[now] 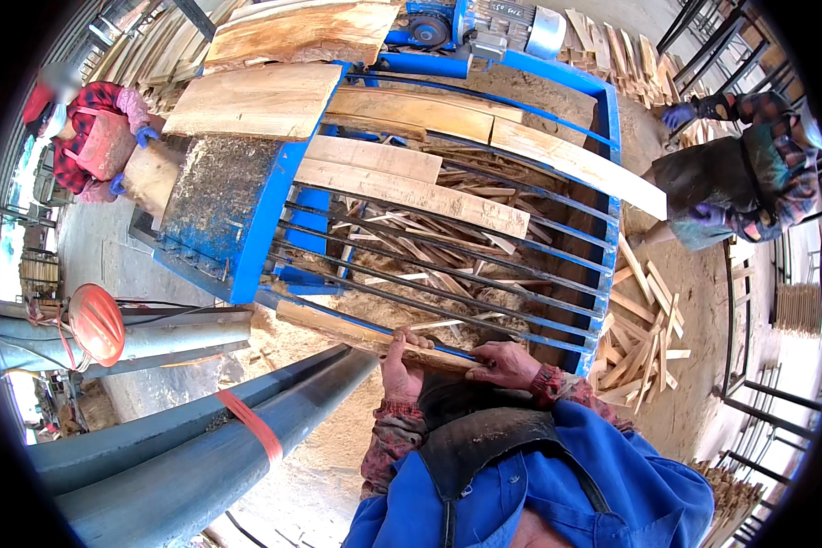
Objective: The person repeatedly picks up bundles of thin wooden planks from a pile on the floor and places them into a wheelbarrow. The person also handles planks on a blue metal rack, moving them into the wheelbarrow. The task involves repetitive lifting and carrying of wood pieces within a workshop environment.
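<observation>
A long, narrow wooden board (331, 331) with a barky edge lies along the near side of the blue metal rack (609, 215). My left hand (402, 368) is closed round it, fingers curled over its top. At its right end my right hand (507, 367) grips it, the fingers bent and partly hidden. Beyond my hands, dark metal bars (447, 290) run across the rack. On the bars farther off rest a plank (411, 194), a shorter plank beside it, and a long board (575, 164) that juts past the rack's right side.
Wide slabs (256, 102) lie at the far left by a sawdust-covered machine plate (217, 196). A co-worker (96, 137) stands left holding a board; another (740, 173) stands right. Offcuts (648, 342) heap on the floor. A grey duct (210, 457) runs at my left.
</observation>
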Available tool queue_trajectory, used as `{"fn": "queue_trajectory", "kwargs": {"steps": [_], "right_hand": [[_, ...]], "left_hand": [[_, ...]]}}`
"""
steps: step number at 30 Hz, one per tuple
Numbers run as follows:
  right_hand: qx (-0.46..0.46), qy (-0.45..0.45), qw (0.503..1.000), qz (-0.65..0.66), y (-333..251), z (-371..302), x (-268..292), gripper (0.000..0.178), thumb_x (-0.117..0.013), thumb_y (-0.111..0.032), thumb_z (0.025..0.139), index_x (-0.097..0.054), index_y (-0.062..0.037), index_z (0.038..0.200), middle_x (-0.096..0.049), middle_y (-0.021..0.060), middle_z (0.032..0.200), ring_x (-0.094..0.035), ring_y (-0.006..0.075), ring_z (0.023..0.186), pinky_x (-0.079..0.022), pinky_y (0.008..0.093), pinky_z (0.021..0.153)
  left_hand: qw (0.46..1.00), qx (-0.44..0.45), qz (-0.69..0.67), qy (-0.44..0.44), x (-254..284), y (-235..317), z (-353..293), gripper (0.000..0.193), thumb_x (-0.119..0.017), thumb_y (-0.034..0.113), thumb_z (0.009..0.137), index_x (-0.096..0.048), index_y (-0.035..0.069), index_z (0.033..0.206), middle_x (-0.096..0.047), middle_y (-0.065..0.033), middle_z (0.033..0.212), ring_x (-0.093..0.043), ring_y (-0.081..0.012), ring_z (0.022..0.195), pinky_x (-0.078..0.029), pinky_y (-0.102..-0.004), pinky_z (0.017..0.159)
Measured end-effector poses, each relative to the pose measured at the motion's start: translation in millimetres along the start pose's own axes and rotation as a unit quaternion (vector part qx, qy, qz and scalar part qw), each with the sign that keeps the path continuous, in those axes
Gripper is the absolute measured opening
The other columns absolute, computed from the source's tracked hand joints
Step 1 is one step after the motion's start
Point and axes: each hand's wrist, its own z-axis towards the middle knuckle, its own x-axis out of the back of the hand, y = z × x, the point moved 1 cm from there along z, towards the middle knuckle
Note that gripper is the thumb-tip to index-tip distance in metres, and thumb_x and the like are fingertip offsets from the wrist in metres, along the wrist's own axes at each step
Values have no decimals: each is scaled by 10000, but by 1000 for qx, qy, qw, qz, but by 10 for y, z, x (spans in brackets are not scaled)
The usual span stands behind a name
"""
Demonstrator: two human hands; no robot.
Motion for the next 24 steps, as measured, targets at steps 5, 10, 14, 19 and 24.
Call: {"fn": "queue_trajectory", "kwargs": {"steps": [5,10,14,19,24], "right_hand": [[-3,-10,1000,2,-36,14,38,519,-730,-440,855,-666,-2,1126,-686,204,933,-681,368,858,-542,425,726],[1,-16,1000,-1,-51,29,55,517,-734,-429,855,-659,-2,1137,-685,204,934,-681,367,858,-544,422,729],[7,-15,1000,-2,-50,34,58,513,-739,-420,854,-659,-2,1141,-686,203,932,-683,366,860,-548,417,731],[-13,-23,1000,5,-26,22,49,558,-744,-451,848,-664,-8,1177,-676,169,957,-672,301,820,-534,375,708],[-15,-20,1000,14,-11,21,30,561,-753,-446,841,-664,-9,1182,-678,160,955,-673,295,822,-535,375,709]], "left_hand": [[1000,1,-1,8,-12,2,-5,245,-635,252,956,-584,41,1069,-540,-25,800,-552,-201,802,-495,-420,854],[1000,2,-6,-5,16,-2,5,240,-628,253,962,-582,45,1073,-539,-23,804,-549,-201,803,-490,-419,855],[1000,5,-15,-7,33,-10,16,232,-625,249,963,-581,48,1070,-539,-21,805,-546,-200,806,-486,-416,856],[999,4,-36,-3,28,-13,19,168,-606,185,968,-572,47,1058,-548,-37,819,-571,-215,818,-502,-422,832],[1000,5,-12,0,0,0,10,213,-618,244,967,-572,57,1057,-541,-24,804,-555,-197,810,-492,-417,858]]}}
